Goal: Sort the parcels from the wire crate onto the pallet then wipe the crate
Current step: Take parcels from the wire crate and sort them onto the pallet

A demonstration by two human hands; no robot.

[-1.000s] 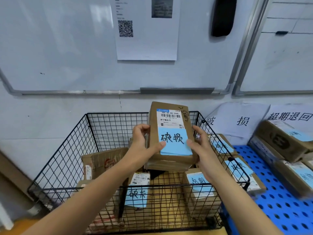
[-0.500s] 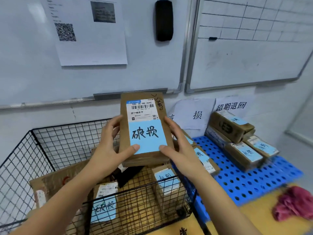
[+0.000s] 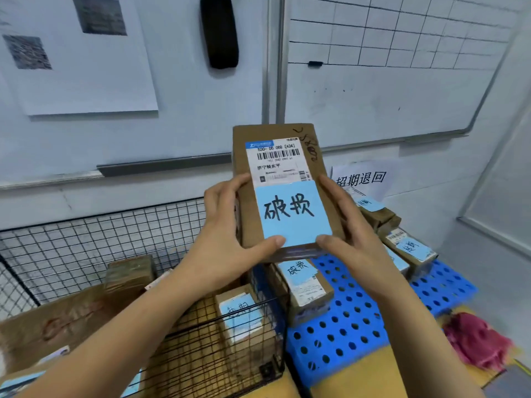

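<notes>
Because the parcels are sorted by the handwritten note each one carries, the layout separates source from destination: the black wire-mesh crate (image 3: 94, 242) at the left holds the unsorted brown cardboard boxes, and the blue perforated plastic pallet (image 3: 353, 331) just beside its right wall receives the sorted ones. On the pallet, a brown cardboard parcel with a blue note (image 3: 304, 285) lies near the crate, while a stack of brown parcels with blue notes (image 3: 402, 239) sits further right, below a white paper sign with black characters (image 3: 362, 179) fixed to the wall; the grouping suggests one zone per category. A crumpled pink cloth (image 3: 477, 340) lies to the right of the pallet, presumably staged for the wiping step, which is not yet due while boxes remain in the crate. The flat brown cardboard parcel bearing a white shipping label and a blue note (image 3: 283, 191) is held above the crate's right edge and the near part of the pallet, its labelled face tilted toward the camera, probably so that the note can be read before placement. The left hand (image 3: 227, 242) and the right hand (image 3: 353, 239) close on it from opposite long sides: each grip has fingers wrapped along an edge and a thumb pressed on the lower front face. The parcel therefore sits between the two grips, its upper half projecting clear above them.
</notes>
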